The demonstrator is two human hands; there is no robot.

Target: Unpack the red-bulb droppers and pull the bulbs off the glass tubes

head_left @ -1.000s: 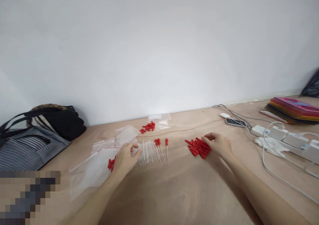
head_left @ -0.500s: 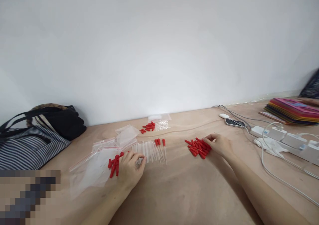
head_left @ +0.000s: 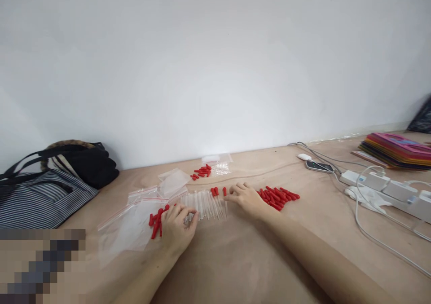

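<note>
My left hand [head_left: 178, 227] rests on the table with bent fingers, thumb and forefinger slightly apart, and nothing visible in its grasp. Red rubber bulbs [head_left: 155, 223] lie just left of it, partly covered by its fingers. To its right is a row of clear, thin pipette tubes [head_left: 202, 204]; a few at the right end have red bulbs [head_left: 216, 191] at their tops. My right hand [head_left: 247, 199] reaches over the right end of this row, fingers spread, touching or hovering close to the last tube. A pile of red rubber bulbs [head_left: 278, 197] lies behind its wrist.
Clear zip bags [head_left: 129, 230] lie at the left, and another small bag [head_left: 220, 165] lies by more red bulbs [head_left: 202, 171] near the wall. A striped bag [head_left: 43, 200] stands far left. Right are a phone [head_left: 319, 166], a power strip [head_left: 399, 189], cables and stacked colourful boards [head_left: 397, 150].
My right hand has moved left from the bulb pile to the right end of the tube row. The pile is spread wider to the right. My left hand stays put.
</note>
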